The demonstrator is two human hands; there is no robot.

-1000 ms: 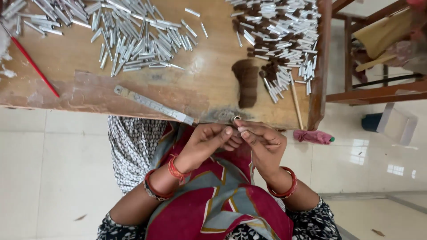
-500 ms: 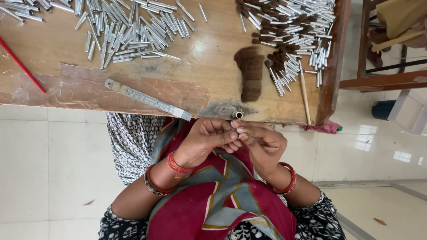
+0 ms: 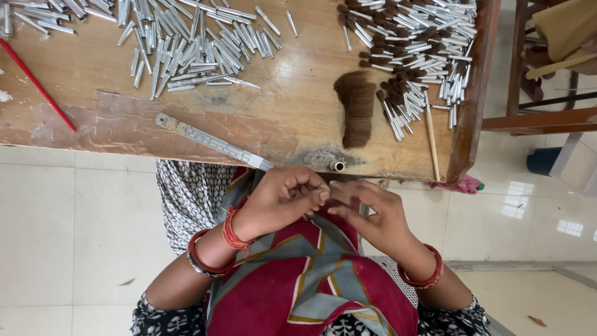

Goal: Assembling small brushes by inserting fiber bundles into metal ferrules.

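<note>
Just near the table edge (image 3: 249, 146), my left hand (image 3: 283, 199) and right hand (image 3: 373, 214) meet fingertip to fingertip, pinching something too small to identify; the short metal tube (image 3: 339, 166) stands just beyond them.

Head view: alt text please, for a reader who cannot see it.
Left hand and right hand meet fingertip to fingertip over the lap, below a wooden table bearing metal tubes, a brown bristle bundle and a metal ruler.

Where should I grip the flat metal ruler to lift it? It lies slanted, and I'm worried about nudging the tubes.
Probably the metal ruler at its lower end, which overhangs the wooden table edge near the left hand. Pinch top and underside from the near side, away from the metal tubes.
</note>
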